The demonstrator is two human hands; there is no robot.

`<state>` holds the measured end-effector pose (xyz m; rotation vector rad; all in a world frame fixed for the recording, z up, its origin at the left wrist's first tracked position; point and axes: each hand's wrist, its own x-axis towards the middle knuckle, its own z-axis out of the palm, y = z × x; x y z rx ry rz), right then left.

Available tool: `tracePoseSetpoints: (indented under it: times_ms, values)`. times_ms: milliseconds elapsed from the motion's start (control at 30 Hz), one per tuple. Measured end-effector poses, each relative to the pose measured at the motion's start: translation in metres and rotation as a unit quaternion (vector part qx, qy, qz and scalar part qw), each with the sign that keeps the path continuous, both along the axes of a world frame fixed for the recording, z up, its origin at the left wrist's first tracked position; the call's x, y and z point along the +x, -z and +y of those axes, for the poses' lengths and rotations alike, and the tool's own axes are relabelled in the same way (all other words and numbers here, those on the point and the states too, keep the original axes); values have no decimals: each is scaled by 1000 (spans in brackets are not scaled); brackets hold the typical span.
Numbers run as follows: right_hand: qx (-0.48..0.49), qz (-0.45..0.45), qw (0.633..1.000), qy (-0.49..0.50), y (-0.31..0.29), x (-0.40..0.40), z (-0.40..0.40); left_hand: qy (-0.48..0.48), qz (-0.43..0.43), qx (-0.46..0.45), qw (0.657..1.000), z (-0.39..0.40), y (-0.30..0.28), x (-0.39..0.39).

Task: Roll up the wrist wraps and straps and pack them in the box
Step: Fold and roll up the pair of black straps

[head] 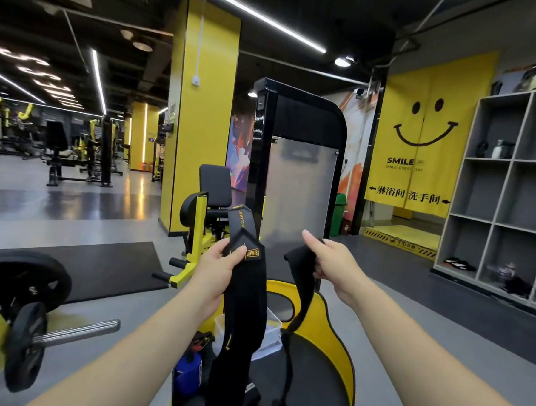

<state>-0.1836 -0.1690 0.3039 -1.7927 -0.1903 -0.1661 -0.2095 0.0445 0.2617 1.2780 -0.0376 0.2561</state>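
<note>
Two hands are seen, both raised in front of the person, each closed around black fabric. The left hand is curled around the upper end of a wide black wrist wrap; the thumb is pressed on a yellow-bordered label near the top, and the other fingers are hidden behind the fabric. A narrow loop of the same wrap stands up above the hand. The rest of the wrap is hanging straight down, unrolled, and its lower end is lost against the dark seat below.

The right hand is closed on the top end of a second, narrower black strap. The thumb is stretched upward and the fingers are folded around the fabric, so the end is bunched in the fist. This strap is hanging down as well, curved a little, well apart from the wrap at the top and nearer to it below.

Under the hands, a clear plastic box is placed on the black and yellow seat of a machine; it is partly covered by the hanging wrap. Beside the box, lower left, something red and black and one blue item are lying, but what they are cannot be told. More black fabric is seen at the bottom edge.

One barbell with two black plates is lying on the floor at the left.
</note>
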Motion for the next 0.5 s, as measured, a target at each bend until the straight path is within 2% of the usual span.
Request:
tracePoseSetpoints:
  times_ms: [167, 500]
  values:
    - [-38, -84, 995, -29, -6, -8, 5, 1, -25, 0, 1000, -8, -1, 2]
    - [116, -94, 986, -71, 3, -24, 8, 14, -27, -2, 1000, -16, 3, 1]
